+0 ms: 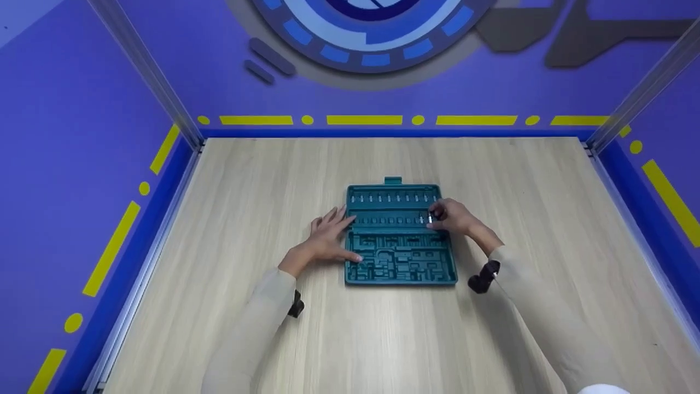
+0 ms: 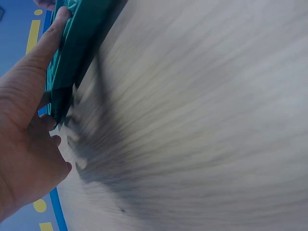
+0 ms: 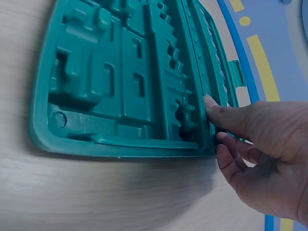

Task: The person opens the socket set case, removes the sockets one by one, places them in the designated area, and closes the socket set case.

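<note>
An open green plastic tool case (image 1: 401,284) lies on the table, its lower half moulded with many recesses. Small silver sockets (image 1: 389,197) stand in a row along its upper part. Another socket (image 1: 421,218) sits toward the right end of the middle strip. Right beside it, my right hand (image 1: 455,216) pinches a silver socket (image 1: 430,218) between thumb and fingers; in the right wrist view the fingers hide it. My left hand (image 1: 327,241) rests on the case's left edge with fingers spread and mostly straight, its thumb (image 2: 61,17) over the rim.
The case stands on a light wooden table (image 1: 262,186). Blue panels (image 1: 372,101) with yellow markings rise behind it and along both sides. A latch tab (image 1: 392,180) sticks out from the case's far edge.
</note>
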Demonstrator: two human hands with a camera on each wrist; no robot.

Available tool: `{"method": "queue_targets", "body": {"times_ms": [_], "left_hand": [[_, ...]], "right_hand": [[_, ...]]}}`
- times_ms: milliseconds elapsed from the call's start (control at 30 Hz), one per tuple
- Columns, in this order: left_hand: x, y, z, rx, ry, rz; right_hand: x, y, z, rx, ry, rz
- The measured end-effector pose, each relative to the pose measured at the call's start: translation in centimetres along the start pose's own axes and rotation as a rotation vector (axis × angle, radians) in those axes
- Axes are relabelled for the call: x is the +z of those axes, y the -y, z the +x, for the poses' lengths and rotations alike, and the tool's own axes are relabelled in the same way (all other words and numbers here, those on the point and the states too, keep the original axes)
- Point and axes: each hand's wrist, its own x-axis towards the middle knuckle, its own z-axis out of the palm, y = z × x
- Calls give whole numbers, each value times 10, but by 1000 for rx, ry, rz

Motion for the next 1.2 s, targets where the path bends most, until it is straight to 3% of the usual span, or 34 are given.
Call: {"method": "queue_targets", "body": {"times_ms": [233,467,600,900,1200], "left_hand": [[0,1,-1,8,-8,-4],[-1,0,-1,-3,-10,-7],[-1,1,-2,4,-14,-17],[-1,2,-2,-4,-26,-13],[2,1,-2,29,-37,-6]], "right_hand": [[3,-1,-4,-15,-51,51],[6,-8,-3,-17,-75,29],[9,-10,-3,-17,-133,33],[13,-13,-1,-31,-222,136],[14,-17,-7,-13,-204,185]]}}
